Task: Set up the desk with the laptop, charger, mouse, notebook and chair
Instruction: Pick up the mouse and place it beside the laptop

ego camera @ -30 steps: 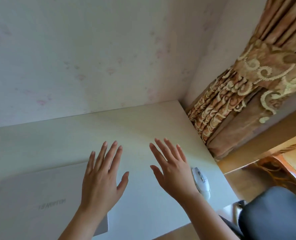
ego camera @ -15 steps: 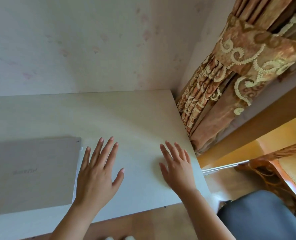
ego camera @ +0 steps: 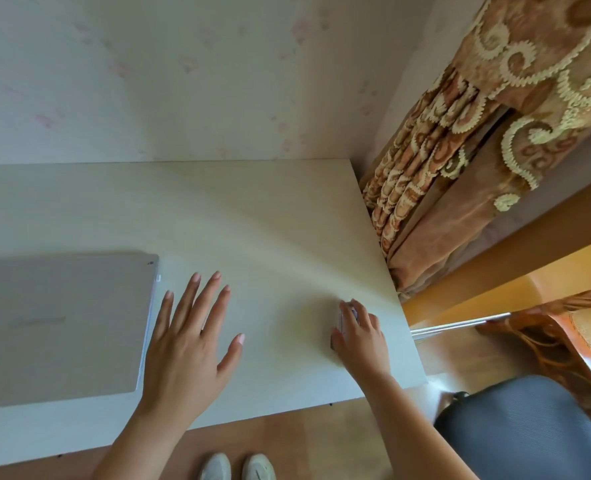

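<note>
The right hand [ego camera: 360,336] lies cupped over the white mouse [ego camera: 345,315] near the right edge of the bench [ego camera: 252,216], close to its front right corner. Fingers curl around the mouse and hide nearly all of it; only a sliver of its top and left side shows, so its shape is hard to make out. The left hand [ego camera: 190,344] is empty, fingers spread flat, palm down above the bench just right of the closed grey laptop [ego camera: 62,327]; whether it touches the surface cannot be told. The laptop lies lid-down near the front left of the bench, its left part cut off by the frame edge and its lid lettering too blurred to read. A grey chair [ego camera: 526,431] seat stands off the front right corner, partly cut off. Two white shoes [ego camera: 237,467] show below the front edge. A patterned curtain [ego camera: 477,133] hangs beyond the right edge.
</note>
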